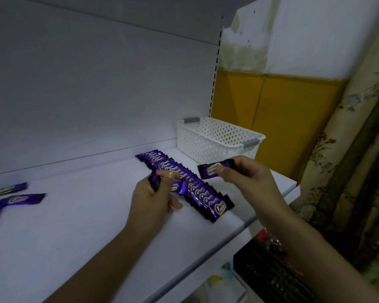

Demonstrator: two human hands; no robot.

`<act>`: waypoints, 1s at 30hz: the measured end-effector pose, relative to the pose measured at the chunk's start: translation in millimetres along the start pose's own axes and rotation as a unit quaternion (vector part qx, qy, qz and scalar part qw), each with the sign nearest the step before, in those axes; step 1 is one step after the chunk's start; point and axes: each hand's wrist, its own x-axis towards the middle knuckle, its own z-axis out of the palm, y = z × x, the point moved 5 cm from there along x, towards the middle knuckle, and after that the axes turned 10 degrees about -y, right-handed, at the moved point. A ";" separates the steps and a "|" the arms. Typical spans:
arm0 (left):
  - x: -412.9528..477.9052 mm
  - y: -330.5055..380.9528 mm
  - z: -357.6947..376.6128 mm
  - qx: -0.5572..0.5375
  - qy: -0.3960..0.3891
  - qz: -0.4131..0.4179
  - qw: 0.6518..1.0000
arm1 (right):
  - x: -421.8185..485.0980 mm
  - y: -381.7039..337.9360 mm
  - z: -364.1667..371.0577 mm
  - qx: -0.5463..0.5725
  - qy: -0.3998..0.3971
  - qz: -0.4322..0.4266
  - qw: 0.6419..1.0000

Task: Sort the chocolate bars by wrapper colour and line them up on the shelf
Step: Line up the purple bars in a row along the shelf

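Note:
A slanted row of purple chocolate bars [197,191] lies overlapped on the white shelf [85,226], running from the back towards the front edge. My left hand [155,197] grips a small bunch of purple bars [175,185] just left of the row. My right hand [247,178] pinches a single purple bar [209,170] in the air above the row's right side, its printed back facing me. Loose purple bars [15,199] lie at the shelf's far left.
A white perforated basket [210,141] with grey handles stands at the shelf's back right corner. Beyond the shelf's right end are a yellow wall panel [289,119] and a floral curtain [346,149]. A dark basket [269,274] sits below the shelf.

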 end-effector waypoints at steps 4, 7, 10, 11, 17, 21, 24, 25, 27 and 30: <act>2.5 2.8 1.0 -0.003 0.002 0.004 1.000 | -4.0 3.8 -22.5 -0.030 -0.014 0.007 0.999; 1.9 -3.7 2.4 -0.031 -0.014 -0.014 0.999 | -11.8 4.1 -25.9 -0.144 -0.112 -0.028 0.983; 0.1 -8.5 4.6 -0.022 -0.026 -0.013 0.999 | -21.9 7.4 -27.5 -0.192 -0.171 -0.047 0.965; -0.1 -8.8 5.0 -0.019 -0.025 -0.013 0.999 | -23.4 6.9 -28.2 -0.201 -0.176 -0.056 0.962; -0.7 -6.2 6.1 -0.016 -0.022 -0.016 0.999 | -20.4 13.9 -19.8 -0.267 -0.289 -0.045 0.918; -1.9 -4.4 6.7 -0.006 -0.023 -0.015 1.000 | -19.4 16.4 -12.4 -0.297 -0.293 -0.064 0.906; -2.4 -4.3 5.6 0.000 -0.024 -0.012 1.000 | -17.2 15.7 -9.3 -0.321 -0.283 -0.076 0.900; -2.4 -4.5 5.0 0.004 -0.024 -0.011 1.000 | -16.6 15.5 -8.2 -0.325 -0.283 -0.077 0.899; -2.2 -4.5 4.1 0.024 -0.025 -0.007 0.999 | -15.9 15.8 -5.9 -0.328 -0.281 -0.080 0.898; -1.7 -6.1 3.7 0.031 -0.022 -0.009 0.999 | -15.3 17.0 -4.1 -0.334 -0.275 -0.076 0.898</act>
